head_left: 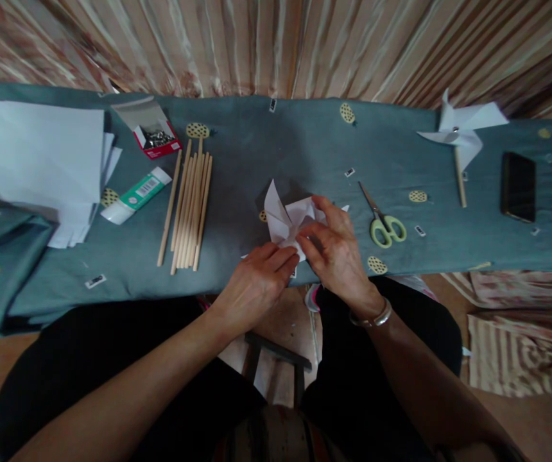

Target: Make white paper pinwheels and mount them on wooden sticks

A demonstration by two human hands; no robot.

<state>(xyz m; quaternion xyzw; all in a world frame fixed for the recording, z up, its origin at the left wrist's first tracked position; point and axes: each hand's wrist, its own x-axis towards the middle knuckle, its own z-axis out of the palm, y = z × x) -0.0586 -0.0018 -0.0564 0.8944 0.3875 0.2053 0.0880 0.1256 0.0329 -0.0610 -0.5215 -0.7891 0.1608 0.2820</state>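
A white paper pinwheel with curled blades lies near the table's front edge, between my two hands. My left hand has its fingers closed on the pinwheel's near side. My right hand pinches the paper close to the middle, its index finger and thumb curved over it; the pinwheel's centre is partly hidden by these fingers. To the right of my right hand lie scissors with green handles. Farther right rests another white pinwheel, fixed to a wooden stick with a metal pin at its centre.
On the left stand a stack of white paper, a red open box of metal pins and a green-and-white tube. Several wooden sticks lie beside them. A black phone is at far right. A striped curtain hangs behind the table.
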